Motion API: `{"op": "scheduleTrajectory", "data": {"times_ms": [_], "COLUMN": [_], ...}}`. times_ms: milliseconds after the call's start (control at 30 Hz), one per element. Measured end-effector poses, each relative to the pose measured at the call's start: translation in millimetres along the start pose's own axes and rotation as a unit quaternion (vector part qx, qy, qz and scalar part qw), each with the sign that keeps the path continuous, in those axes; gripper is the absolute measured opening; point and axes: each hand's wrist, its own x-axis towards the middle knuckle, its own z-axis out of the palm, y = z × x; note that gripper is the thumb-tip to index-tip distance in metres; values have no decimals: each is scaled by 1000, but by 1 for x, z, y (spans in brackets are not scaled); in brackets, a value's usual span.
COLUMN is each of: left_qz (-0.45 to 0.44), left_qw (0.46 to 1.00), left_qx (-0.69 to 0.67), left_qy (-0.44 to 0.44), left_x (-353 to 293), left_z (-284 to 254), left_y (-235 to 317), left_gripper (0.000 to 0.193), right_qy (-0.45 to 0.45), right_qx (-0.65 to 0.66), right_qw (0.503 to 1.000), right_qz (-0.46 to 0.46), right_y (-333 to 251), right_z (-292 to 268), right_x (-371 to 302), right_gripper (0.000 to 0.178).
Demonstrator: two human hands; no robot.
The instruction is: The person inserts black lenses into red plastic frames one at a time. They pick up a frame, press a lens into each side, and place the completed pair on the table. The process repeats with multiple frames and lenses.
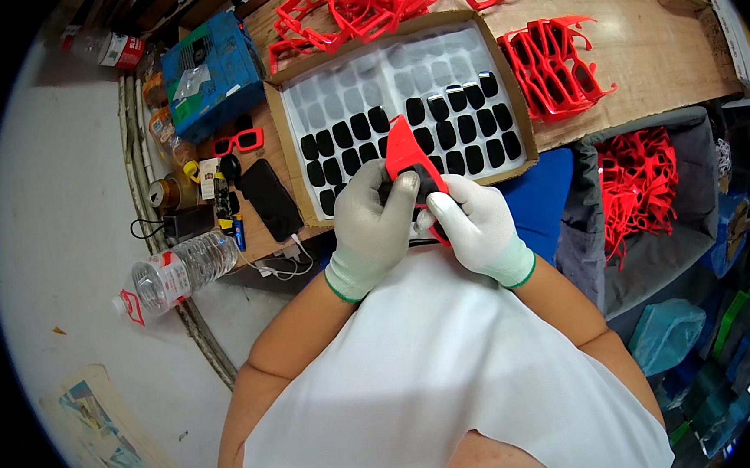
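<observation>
Between my two white-gloved hands is a red sunglasses frame (405, 149), tilted upward, with a dark lens (427, 181) at its front. My left hand (374, 215) grips it from the left, thumb against the lens area. From the right, my right hand (476, 222) pinches its lower end. Just beyond my hands lies a shallow cardboard box (389, 42) lined with a white sheet. Rows of dark lenses (446, 134) cover its nearer part, and more show faintly under the sheet farther back. My fingers hide part of the frame.
Red frames (355, 9) are heaped behind the box, with stacked sunglasses (552, 69) to its right. A grey bin (660, 270) holds more frames. On the left are a blue box (211, 71), a phone (270, 200), a pair of red glasses (239, 143) and a plastic bottle (188, 270).
</observation>
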Motion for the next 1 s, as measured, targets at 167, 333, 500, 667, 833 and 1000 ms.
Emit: {"op": "scheduleTrajectory", "data": {"times_ms": [167,333,500,667,833,1000], "left_qz": [2,-18,-13,-22,30,11], "left_qw": [999,988,969,954,937,917], "left_qx": [-32,-126,-207,-257,-280,-341], "left_qy": [-14,-90,-137,-156,-208,-207], "left_x": [2,-5,-4,-6,-5,-5], "left_z": [-3,-16,-25,-29,-43,-52], "left_y": [3,17,12,24,45,40], "left_gripper": [20,17,16,18,18,24], "right_qy": [16,-59,-118,-125,-73,-79], "right_qx": [-32,10,37,45,-65,-58], "right_qw": [999,998,992,990,988,984], "right_qz": [-22,-31,-28,-50,-122,-148], "right_y": [1,0,-9,-16,-32,-40], "right_z": [0,-12,-16,-14,-6,-2], "right_x": [2,2,3,5,-3,6], "right_gripper": [16,18,20,17,8,11]}}
